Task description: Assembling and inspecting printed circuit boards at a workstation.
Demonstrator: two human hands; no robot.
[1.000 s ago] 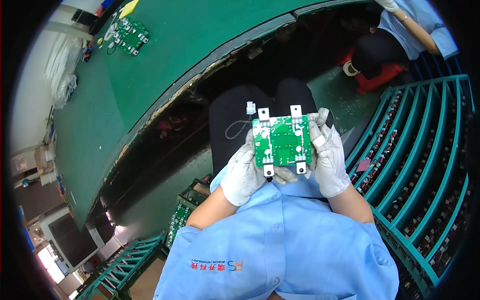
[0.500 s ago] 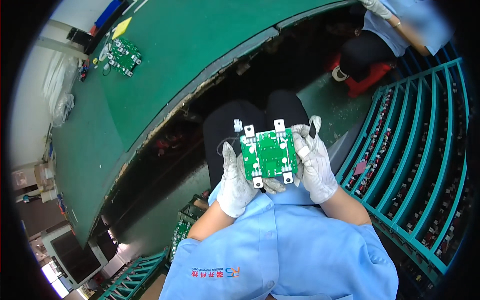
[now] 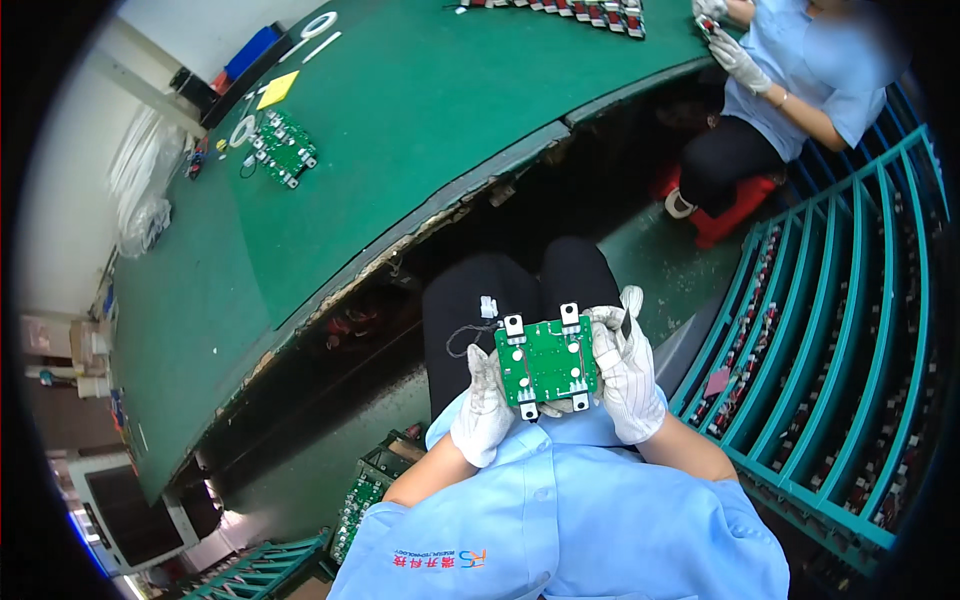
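Observation:
A green circuit board (image 3: 548,362) with four-cornered metal tabs is held over my lap between both gloved hands. My left hand (image 3: 487,405) grips its left edge, with some fingers hidden underneath. On the other side, my right hand (image 3: 627,370) closes round the right edge, thumb near the upper corner. A thin dark cable with a white connector (image 3: 488,307) hangs from beyond the board's upper left corner and rests on my dark trousers.
A green worktable (image 3: 380,130) curves across the left and front, bearing stacked circuit boards (image 3: 282,148) and a yellow pad (image 3: 278,90). Teal racks (image 3: 800,330) of parts stand on the right. A co-worker (image 3: 760,110) sits at the far right. More boards (image 3: 360,505) lie in a crate lower left.
The board and both hands sit lower in the view, as does the table. The board's face looks more evenly lit. More of the co-worker's hands and the far table shows.

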